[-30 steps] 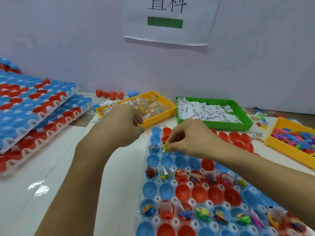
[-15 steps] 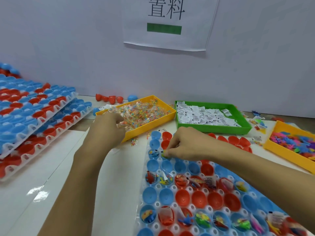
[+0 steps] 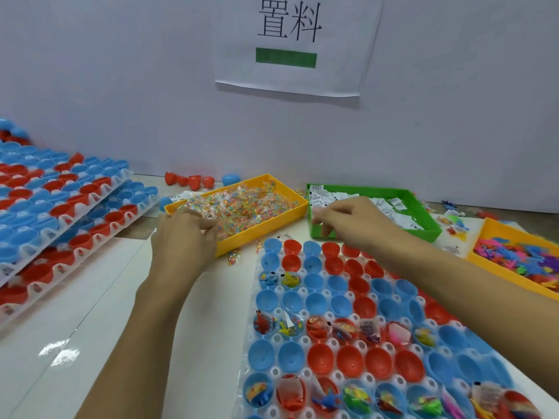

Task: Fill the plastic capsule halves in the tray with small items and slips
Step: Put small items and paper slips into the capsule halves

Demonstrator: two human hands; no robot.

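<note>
A clear tray (image 3: 274,339) of blue and red capsule halves lies at the front right. Several halves hold small toys, packets and slips, and many hold nothing. My left hand (image 3: 181,237) reaches into the yellow tray (image 3: 260,229) of small bead packets, its curled fingertips pinching a packet (image 3: 213,225) in the heap. At the front-left corner of the green tray (image 3: 423,234) of white paper slips, my right hand (image 3: 351,220) has thumb and forefinger closed on a slip (image 3: 314,211).
Stacked trays of blue and red halves (image 3: 60,207) fill the left side. A second yellow tray of coloured plastic toys (image 3: 520,258) sits at the right. Loose red and blue halves (image 3: 193,180) lie by the white wall. A stray packet (image 3: 232,257) lies before the yellow tray.
My right hand has left the capsule tray, where it set down a yellow item, and moved back to the green slip tray. My left hand has moved forward into the bead packets.
</note>
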